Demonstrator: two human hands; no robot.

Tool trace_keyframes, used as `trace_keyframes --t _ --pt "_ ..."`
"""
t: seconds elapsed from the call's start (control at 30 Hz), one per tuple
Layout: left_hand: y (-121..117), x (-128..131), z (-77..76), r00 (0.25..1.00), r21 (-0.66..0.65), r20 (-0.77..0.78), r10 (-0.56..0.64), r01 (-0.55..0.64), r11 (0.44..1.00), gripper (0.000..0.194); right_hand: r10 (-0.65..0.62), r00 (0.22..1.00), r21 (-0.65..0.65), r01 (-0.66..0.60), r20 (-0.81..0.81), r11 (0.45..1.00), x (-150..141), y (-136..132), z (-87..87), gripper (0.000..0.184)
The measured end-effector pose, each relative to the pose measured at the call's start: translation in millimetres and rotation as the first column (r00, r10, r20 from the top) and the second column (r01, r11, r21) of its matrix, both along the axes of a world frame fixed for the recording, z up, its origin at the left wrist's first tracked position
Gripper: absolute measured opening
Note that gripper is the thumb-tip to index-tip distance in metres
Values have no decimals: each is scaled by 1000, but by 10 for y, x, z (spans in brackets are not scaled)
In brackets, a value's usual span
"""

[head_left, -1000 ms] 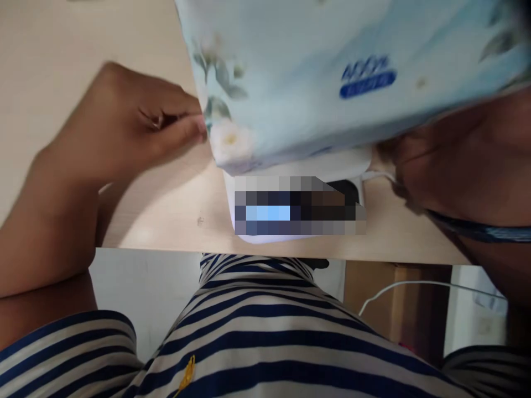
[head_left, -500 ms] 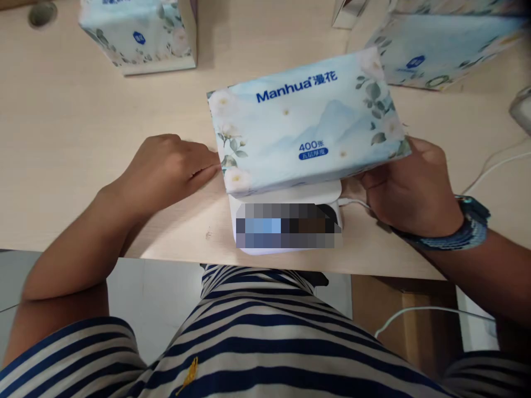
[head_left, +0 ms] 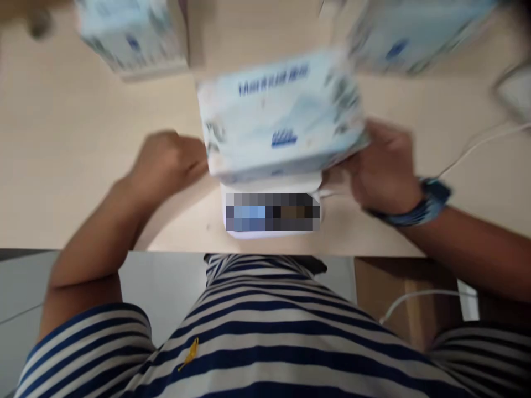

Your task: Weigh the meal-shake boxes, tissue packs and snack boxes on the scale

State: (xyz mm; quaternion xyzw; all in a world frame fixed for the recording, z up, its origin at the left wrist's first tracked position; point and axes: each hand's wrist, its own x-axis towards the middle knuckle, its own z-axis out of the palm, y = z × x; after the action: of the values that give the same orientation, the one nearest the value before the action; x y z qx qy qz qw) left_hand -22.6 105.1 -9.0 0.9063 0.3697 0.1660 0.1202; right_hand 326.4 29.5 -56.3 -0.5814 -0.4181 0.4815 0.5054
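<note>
A pale blue tissue pack with flowers and dark blue lettering is held at a tilt above the desk, blurred by motion. My right hand, with a woven watch band on its wrist, grips the right end, its fingers partly under the pack. My left hand is closed at the left end; its fingertips meet the lower left edge and are partly hidden there. Below the pack sits a white device, its front pixelated and its rear covered by the pack.
A similar tissue pack stands at the back left, and another at the back right. A white cable crosses the desk at the right. The desk's front edge runs before my striped shirt.
The view has shifted slightly. My right hand and the right end of the tissue pack have moved left, and the pack looks narrower. The left hand stays at its left edge.
</note>
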Motion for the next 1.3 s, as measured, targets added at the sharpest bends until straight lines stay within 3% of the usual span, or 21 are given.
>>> trace_keyframes --t 0.13,0.27,0.43,0.57,0.63,0.7,0.77,0.83,0.9,0.97,1.07,1.17,1.3 --pt "-29 32 -147 988 142 -82 -131 141 980 51 9 998 18 -8 -56 1000 -89 21 -162 54" --pt "-23 35 -171 990 185 -101 -95 112 976 48 -29 998 63 32 -50 997 -30 69 -194 54" --pt "-30 30 -191 993 160 -93 -79 93 983 45 -14 997 1 14 -74 1000 -22 76 -200 56" --pt "-31 10 -142 1000 101 5 8 -9 995 40 -24 993 2 24 -115 1000 -14 117 -282 72" --pt "-60 15 -119 988 93 98 118 -127 987 41 -33 994 32 37 -103 999 -2 122 -328 76" --pt "-129 55 -132 915 45 306 264 -291 956 47 -41 997 116 49 -69 992 -2 88 -348 73" --pt "-236 132 -196 805 -24 502 316 -352 936 60 -30 999 201 36 -31 979 -23 1 -326 67" --pt "-358 229 -301 792 -29 568 225 -253 967 73 14 1000 232 -8 -21 973 -62 -127 -265 64" --pt "-454 312 -414 851 -2 524 42 -48 999 83 109 994 222 -103 -15 970 -106 -259 -186 66" --pt "-493 352 -506 878 7 463 -123 135 991 94 234 971 216 -237 39 947 -143 -359 -115 74" --pt "-467 312 -565 862 12 430 -269 293 956 100 357 919 230 -389 166 892 -176 -420 -60 98" --pt "-453 210 -515 831 29 432 -350 375 926 104 376 894 242 -431 245 869 -189 -427 -40 115" --pt "-449 175 -299 782 -53 514 -352 439 897 104 349 873 253 -442 341 861 -135 -393 39 110"
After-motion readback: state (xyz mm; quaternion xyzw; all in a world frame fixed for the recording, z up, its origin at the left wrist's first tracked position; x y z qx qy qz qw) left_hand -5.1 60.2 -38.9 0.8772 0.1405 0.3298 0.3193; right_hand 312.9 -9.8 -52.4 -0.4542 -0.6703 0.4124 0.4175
